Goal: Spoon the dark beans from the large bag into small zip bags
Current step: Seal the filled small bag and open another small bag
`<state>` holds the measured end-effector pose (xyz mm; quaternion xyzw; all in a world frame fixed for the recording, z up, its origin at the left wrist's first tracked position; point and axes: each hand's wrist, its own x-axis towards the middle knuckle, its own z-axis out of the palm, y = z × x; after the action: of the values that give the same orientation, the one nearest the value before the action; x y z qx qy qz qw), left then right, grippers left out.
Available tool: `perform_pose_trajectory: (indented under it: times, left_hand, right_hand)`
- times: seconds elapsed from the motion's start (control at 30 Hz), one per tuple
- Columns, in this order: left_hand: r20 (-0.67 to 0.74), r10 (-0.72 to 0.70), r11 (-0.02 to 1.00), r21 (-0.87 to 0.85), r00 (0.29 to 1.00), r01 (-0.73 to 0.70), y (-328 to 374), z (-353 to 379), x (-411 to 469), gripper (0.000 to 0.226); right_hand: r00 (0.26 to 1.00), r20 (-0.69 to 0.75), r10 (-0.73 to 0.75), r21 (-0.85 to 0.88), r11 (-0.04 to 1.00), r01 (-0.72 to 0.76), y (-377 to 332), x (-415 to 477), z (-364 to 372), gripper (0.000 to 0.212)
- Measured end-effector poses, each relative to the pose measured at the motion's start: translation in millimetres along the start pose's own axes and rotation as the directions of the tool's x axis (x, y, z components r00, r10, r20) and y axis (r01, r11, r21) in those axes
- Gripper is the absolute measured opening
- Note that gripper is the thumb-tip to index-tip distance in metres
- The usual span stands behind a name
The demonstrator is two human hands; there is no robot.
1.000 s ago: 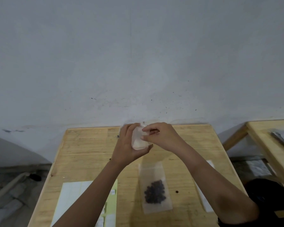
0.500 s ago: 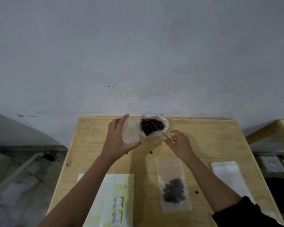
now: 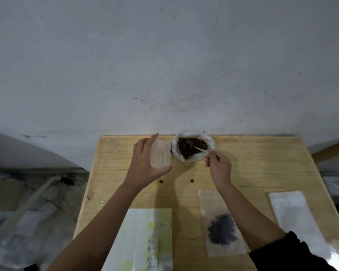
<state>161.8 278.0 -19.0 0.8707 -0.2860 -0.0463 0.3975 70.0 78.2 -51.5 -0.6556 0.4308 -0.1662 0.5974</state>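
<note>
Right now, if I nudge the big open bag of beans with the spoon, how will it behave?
The large bag looks like thin crinkled plastic, so it would probably buckle rather than slide. Its mouth gapes open over heaped beans, so a hard shove might spill some. The load likely keeps it planted.

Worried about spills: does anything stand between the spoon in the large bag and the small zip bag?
Nothing visible does. The left hand holds the small zip bag right beside the large bag, where the right hand holds the spoon.
</note>
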Motion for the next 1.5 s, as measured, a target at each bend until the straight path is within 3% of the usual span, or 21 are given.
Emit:
perform_pose_trajectory:
  times: [0.17,0.3,0.47,0.6,0.83,0.93,1.07,1.33,1.5]
  left_hand:
    - [0.015,-0.021,1.000,0.011,1.000,0.021,-1.3,2.1,0.6,0.099]
    - [0.020,-0.016,0.995,0.100,1.000,0.014,2.5,8.6,1.2,0.103]
    - [0.025,-0.027,0.959,0.281,0.999,0.020,15.2,26.1,6.3,0.105]
    - [0.052,-0.074,0.917,0.396,0.996,0.047,27.1,43.1,11.0,0.110]
    - [0.065,0.009,0.941,0.337,0.998,-0.031,53.4,66.9,10.9,0.108]
    - [0.046,0.037,0.943,0.328,0.998,-0.050,53.4,68.9,7.2,0.103]
    - [0.018,-0.033,0.945,0.326,0.999,0.025,50.7,56.5,5.4,0.104]
    - [-0.020,-0.064,0.933,0.353,0.998,0.067,25.6,32.2,1.3,0.109]
    - [0.006,-0.059,0.935,0.351,0.998,0.053,14.3,21.4,-5.9,0.108]
  right_hand:
    - [0.972,-0.035,0.232,0.193,0.956,-0.221,1.0,4.2,4.4,0.030]
    - [0.954,-0.054,0.295,0.296,0.917,-0.267,-7.4,5.6,-8.1,0.028]
    - [0.975,-0.052,0.217,0.315,0.930,-0.191,-22.9,0.9,-39.6,0.024]
    - [0.998,-0.028,0.064,0.290,0.956,-0.053,-43.2,-8.7,-64.9,0.026]
    - [0.975,0.120,-0.186,0.081,0.981,0.177,-61.4,-29.1,-88.6,0.026]
    - [0.969,0.094,-0.230,0.080,0.971,0.223,-62.8,-30.3,-92.4,0.026]
    - [0.970,0.016,-0.241,0.090,0.967,0.239,-55.3,-21.8,-92.1,0.027]
    - [0.963,0.054,-0.263,-0.103,0.958,0.268,-17.2,-11.9,-46.5,0.019]
    - [0.996,0.062,-0.061,-0.084,0.994,0.066,-1.3,-13.9,-18.6,0.026]
